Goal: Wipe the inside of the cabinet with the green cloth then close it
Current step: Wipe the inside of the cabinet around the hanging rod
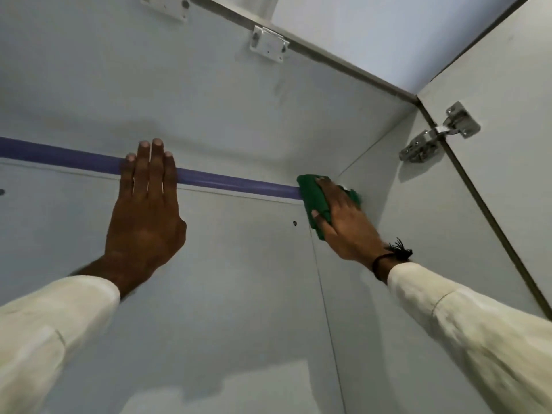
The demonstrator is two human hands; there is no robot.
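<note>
Looking up from the head camera, the view took in the pale inside of the cabinet (239, 109), with its door (507, 85) swung open at the right on a metal hinge (439, 134). A purple rail (74, 158) ran across the interior from the left edge toward the right side panel. The left hand (146, 210) lay flat and open, fingers together and stretched over the rail, gripping nothing. The right hand (343, 222) was spread flat on the green cloth (313, 201), pressing it against the panel at the rail's right end, close to the corner where the back met the side wall. A dark thread band (394, 253) circled the right wrist, and cream sleeves (44, 339) covered both forearms. Two white brackets (268, 44) sat along the cabinet's top edge.
</note>
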